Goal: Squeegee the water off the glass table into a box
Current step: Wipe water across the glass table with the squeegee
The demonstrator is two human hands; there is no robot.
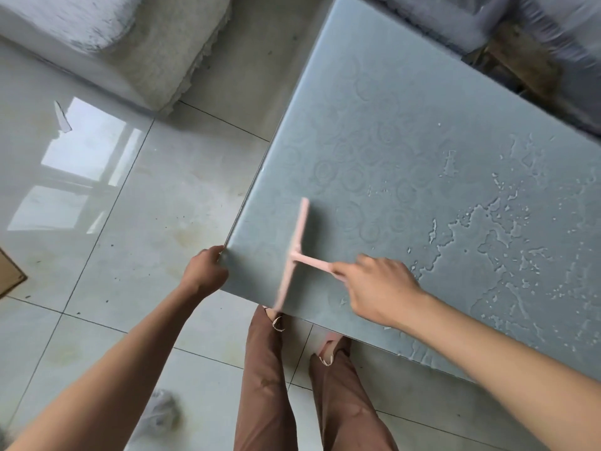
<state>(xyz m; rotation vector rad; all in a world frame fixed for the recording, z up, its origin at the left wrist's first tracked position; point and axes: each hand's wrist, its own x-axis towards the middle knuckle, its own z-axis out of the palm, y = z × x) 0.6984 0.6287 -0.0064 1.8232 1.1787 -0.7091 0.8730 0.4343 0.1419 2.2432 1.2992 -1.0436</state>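
A grey-green glass table (406, 131) fills the right of the view, with pooled water (507, 242) spread over its right half. A pink squeegee (294, 252) lies blade-down near the table's near left corner, its blade reaching the front edge. My right hand (374, 288) grips the squeegee's handle. My left hand (205, 268) grips the table's left corner edge, its fingers curled around the rim. A corner of a brown cardboard box (9, 276) shows on the floor at the far left.
Glossy floor tiles (130, 222) surround the table. A pale sofa (113, 43) stands at the upper left and another seat (553, 34) at the upper right. A crumpled grey cloth (161, 415) lies on the floor near my legs (270, 385).
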